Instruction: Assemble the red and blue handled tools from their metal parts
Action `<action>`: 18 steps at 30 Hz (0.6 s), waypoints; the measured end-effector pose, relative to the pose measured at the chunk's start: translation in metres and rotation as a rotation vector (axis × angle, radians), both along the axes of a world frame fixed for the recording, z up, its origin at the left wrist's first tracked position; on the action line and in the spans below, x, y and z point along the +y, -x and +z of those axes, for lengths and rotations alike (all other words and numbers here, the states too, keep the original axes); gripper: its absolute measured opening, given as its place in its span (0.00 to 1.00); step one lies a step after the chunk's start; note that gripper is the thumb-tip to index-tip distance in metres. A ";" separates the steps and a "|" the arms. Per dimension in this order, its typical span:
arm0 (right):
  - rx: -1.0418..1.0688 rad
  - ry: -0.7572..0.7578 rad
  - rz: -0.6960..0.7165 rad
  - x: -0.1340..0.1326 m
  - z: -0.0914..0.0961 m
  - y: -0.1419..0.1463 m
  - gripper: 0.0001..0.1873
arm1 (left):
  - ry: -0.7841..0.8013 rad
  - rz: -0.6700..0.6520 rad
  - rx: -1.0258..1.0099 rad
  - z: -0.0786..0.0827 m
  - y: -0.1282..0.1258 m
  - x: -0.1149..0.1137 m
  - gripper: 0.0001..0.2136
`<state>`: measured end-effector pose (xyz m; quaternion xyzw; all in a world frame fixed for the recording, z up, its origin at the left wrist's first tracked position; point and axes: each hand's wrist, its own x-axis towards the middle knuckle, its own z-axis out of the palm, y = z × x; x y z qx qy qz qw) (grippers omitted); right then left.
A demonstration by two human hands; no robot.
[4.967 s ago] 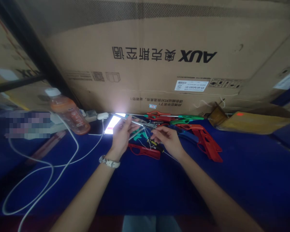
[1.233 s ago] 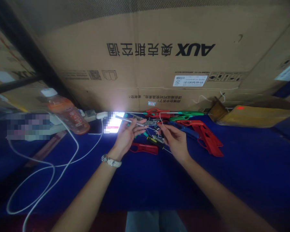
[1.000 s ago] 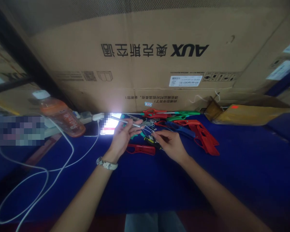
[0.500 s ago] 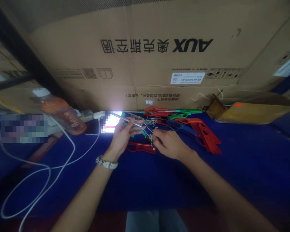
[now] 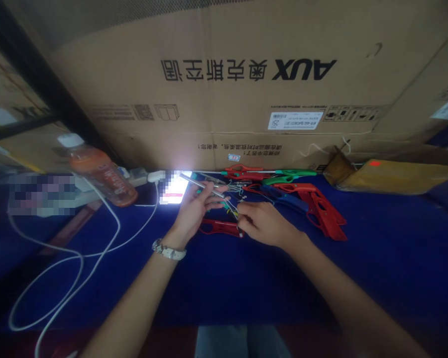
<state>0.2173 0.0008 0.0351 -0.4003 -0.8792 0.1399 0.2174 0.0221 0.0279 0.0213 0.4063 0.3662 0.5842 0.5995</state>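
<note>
My left hand is closed on a thin metal tube, which slants down to the right between thumb and fingers. Thin pale wires run from the tube's lower end towards my right hand. That hand is closed in a pinch at the wires; its fingertips partly hide what they grip. Just below the hands lies a red lighter handle shell. Behind them are a red lighter, a green lighter, a blue handle shell and a larger red handle piece.
A bottle with orange-red drink leans at the left, beside white cables. A lit phone screen lies behind my left hand. A large cardboard box walls the back; a yellow-brown packet lies right. Blue cloth covers the table.
The view has shifted slightly, so everything sits a little further right in the picture. Both hands keep nearly the same grip and position, with my right fingertips still at the wires.
</note>
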 end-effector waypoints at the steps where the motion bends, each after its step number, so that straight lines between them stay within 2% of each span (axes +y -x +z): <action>1: -0.002 -0.006 -0.004 0.000 0.000 0.000 0.10 | -0.004 -0.011 0.006 0.000 0.000 0.000 0.14; 9: 0.078 -0.072 -0.043 0.004 -0.006 -0.001 0.12 | -0.054 -0.056 0.055 0.002 0.007 0.001 0.18; 15: 0.052 -0.136 -0.017 0.006 -0.011 0.001 0.12 | -0.065 -0.096 0.070 -0.002 0.003 0.001 0.19; 18: 0.142 -0.156 -0.055 0.008 -0.018 0.003 0.12 | -0.085 -0.115 0.036 -0.003 -0.001 0.000 0.20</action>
